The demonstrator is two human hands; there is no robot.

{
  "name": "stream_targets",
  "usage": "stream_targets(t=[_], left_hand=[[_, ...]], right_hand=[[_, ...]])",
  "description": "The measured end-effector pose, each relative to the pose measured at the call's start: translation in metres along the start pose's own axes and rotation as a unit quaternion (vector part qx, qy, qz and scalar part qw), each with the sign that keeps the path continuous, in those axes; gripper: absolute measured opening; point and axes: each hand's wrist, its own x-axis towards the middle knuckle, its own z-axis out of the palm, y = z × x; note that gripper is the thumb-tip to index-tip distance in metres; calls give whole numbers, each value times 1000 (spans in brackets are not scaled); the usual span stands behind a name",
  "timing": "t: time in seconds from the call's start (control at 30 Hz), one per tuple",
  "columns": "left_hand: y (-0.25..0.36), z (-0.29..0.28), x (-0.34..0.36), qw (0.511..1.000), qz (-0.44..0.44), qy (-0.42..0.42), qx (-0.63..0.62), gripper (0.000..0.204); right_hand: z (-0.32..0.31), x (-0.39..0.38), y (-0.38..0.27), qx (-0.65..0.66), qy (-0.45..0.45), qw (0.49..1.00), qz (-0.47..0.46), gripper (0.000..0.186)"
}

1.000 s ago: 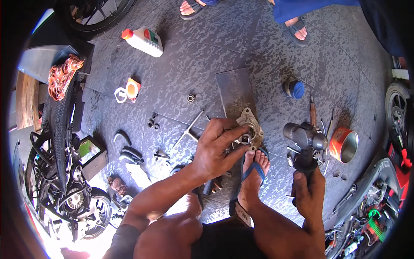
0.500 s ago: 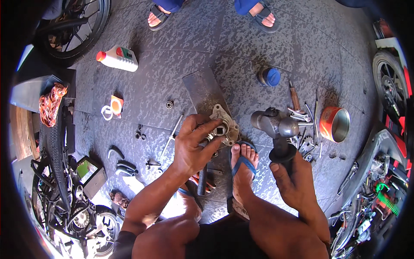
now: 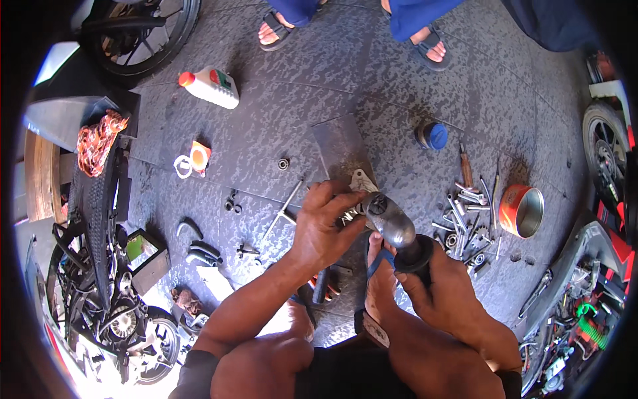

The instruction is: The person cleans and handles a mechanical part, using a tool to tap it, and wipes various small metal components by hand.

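Note:
My left hand (image 3: 322, 233) is closed on the cast metal housing (image 3: 361, 179), its fingertips at the upper opening, which is mostly hidden now. The housing rests on a dark metal plate (image 3: 335, 139) near my sandalled feet. My right hand (image 3: 438, 292) is wrapped round the black grip of a hammer, whose heavy rounded steel head (image 3: 392, 223) hangs right over the housing beside my left fingers; whether it touches is unclear. A T-handle tool (image 3: 286, 214) lies left of the plate.
Loose sockets and wrenches (image 3: 465, 199), an orange tin (image 3: 524, 211), a blue-lidded jar (image 3: 435, 136), a white bottle (image 3: 212, 90) and a small bearing (image 3: 284, 163) lie around. Dismantled motorcycles (image 3: 113, 306) flank both sides. Another person's sandalled feet (image 3: 428, 46) stand at the top.
My right hand has swung the hammer leftward, from beside the housing to over it. My left hand stays on the housing. The view has shifted slightly.

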Motion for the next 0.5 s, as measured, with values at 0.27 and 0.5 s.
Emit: stream_targets(t=[0.27,0.5], left_hand=[[1,-1,2,999,22,2,29,41],[3,-1,1,999,36,16,30,38]], right_hand=[[11,4,2,-10,6,1000,2,54],[17,10,4,41,107,993,-9,29]])
